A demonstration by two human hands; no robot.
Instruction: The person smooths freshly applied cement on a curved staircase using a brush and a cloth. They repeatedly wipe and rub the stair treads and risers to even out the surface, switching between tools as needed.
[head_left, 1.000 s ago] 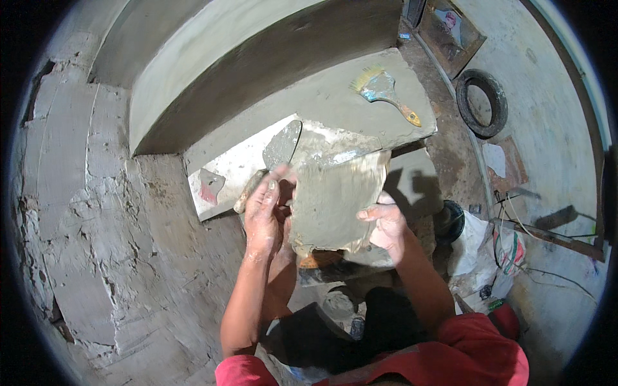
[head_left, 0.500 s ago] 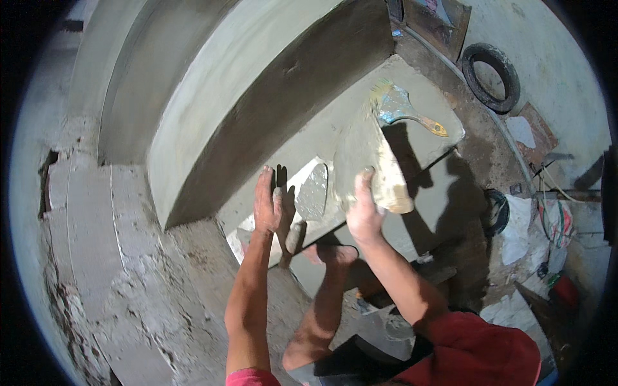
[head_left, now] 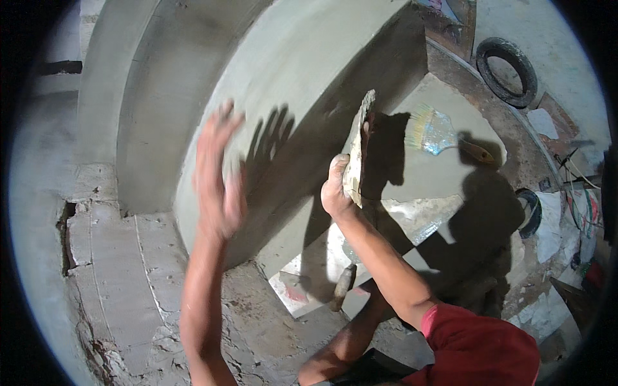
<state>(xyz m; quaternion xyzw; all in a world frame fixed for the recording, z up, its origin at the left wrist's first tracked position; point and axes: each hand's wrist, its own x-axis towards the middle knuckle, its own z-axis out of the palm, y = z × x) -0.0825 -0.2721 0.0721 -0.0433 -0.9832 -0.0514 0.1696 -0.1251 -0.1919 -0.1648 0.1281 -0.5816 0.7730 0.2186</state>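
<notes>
My right hand grips a thin, flat piece smeared with pale cement, held upright and seen nearly edge-on. My thumb lies against its near face; other fingertips show behind it. My left hand is raised, somewhat blurred, with fingers apart and nothing in it. It is in front of the smooth grey riser of a curved cement step; its shadow falls on that surface. Below my right hand, a worn tool handle rests over a pale board. A wide brush with cement-coated bristles lies on the grey tread.
More curved steps rise at the upper left. Rough, cracked cement covers the lower left. A black tyre leans by the right wall, with a coiled hose and pale sacks nearer me.
My left hand has moved up and left, away from the board toward the riser. My right hand has turned the flat piece from broad face to edge-on. The view has shifted left.
</notes>
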